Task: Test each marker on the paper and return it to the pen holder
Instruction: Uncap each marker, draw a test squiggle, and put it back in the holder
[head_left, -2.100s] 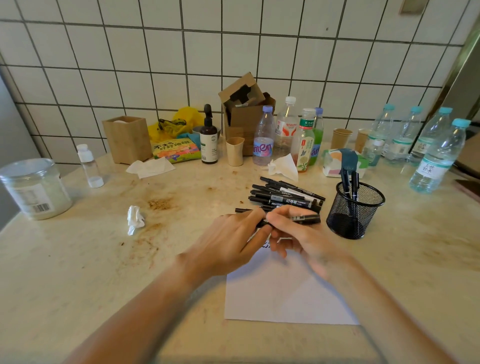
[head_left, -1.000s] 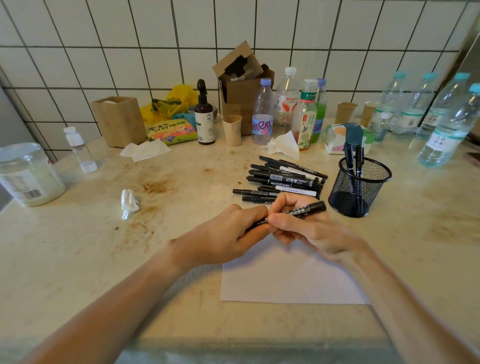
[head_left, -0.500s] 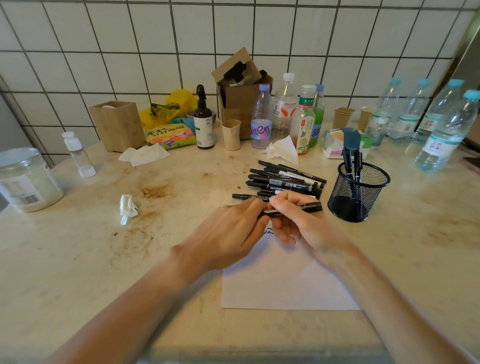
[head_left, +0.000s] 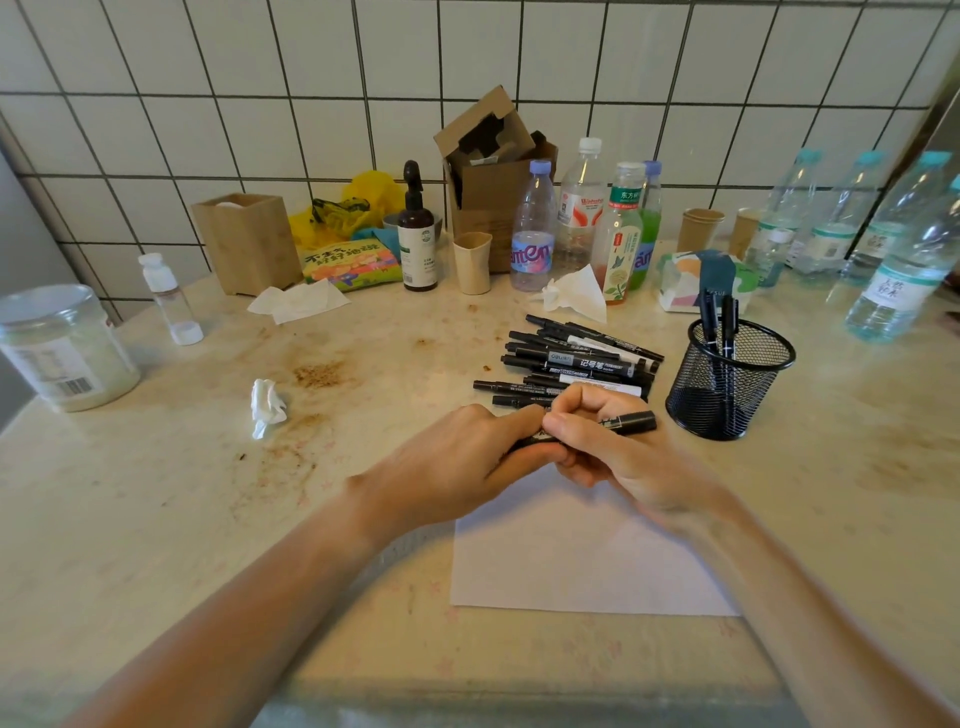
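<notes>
Both my hands meet over the top edge of the white paper (head_left: 582, 561). My right hand (head_left: 618, 457) grips a black marker (head_left: 631, 422) whose right end sticks out toward the pen holder. My left hand (head_left: 467, 462) pinches the marker's left end; whether that is the cap is hidden by my fingers. A pile of several black markers (head_left: 576, 358) lies just beyond my hands. The black mesh pen holder (head_left: 727, 384) stands to the right with two markers upright in it.
Bottles (head_left: 532, 228), paper cups (head_left: 701, 228), a cardboard box (head_left: 493, 182) and a tissue pack (head_left: 696, 280) line the tiled wall. A wooden box (head_left: 244, 239), a plastic jar (head_left: 62, 348) and crumpled tissue (head_left: 267, 408) sit on the left of the stained table.
My hands have stayed together on the marker over the paper's top edge. The marker's free end tilted up slightly, then levelled. The view shifted a little.
</notes>
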